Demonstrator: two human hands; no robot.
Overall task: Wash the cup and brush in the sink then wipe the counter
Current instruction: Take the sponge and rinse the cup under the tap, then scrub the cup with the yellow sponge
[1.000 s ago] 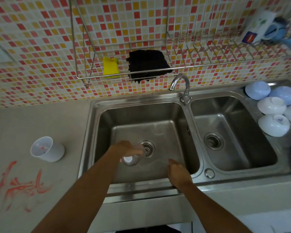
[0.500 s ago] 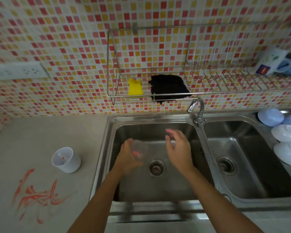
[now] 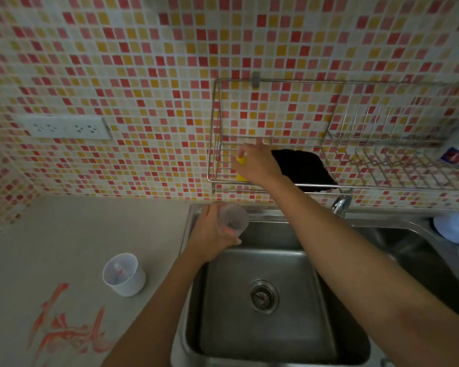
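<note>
The left hand [image 3: 210, 234] grips a clear cup [image 3: 232, 219] over the back left corner of the sink [image 3: 263, 327]. The right hand [image 3: 257, 162] reaches into the wire rack [image 3: 355, 181] and covers a yellow sponge [image 3: 241, 160], just beside a black cloth [image 3: 302, 168]. A white cup [image 3: 123, 274] stands on the counter [image 3: 77, 229] near red smears [image 3: 66, 329]

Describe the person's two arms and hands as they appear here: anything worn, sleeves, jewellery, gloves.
Both forearms are bare as far as the frame shows: no sleeve reaches into view. The left hand and the right hand wear no gloves. No watch, bracelet or ring is visible on either wrist or on the fingers that show, though the dim, slightly blurred picture could hide something small.
</note>
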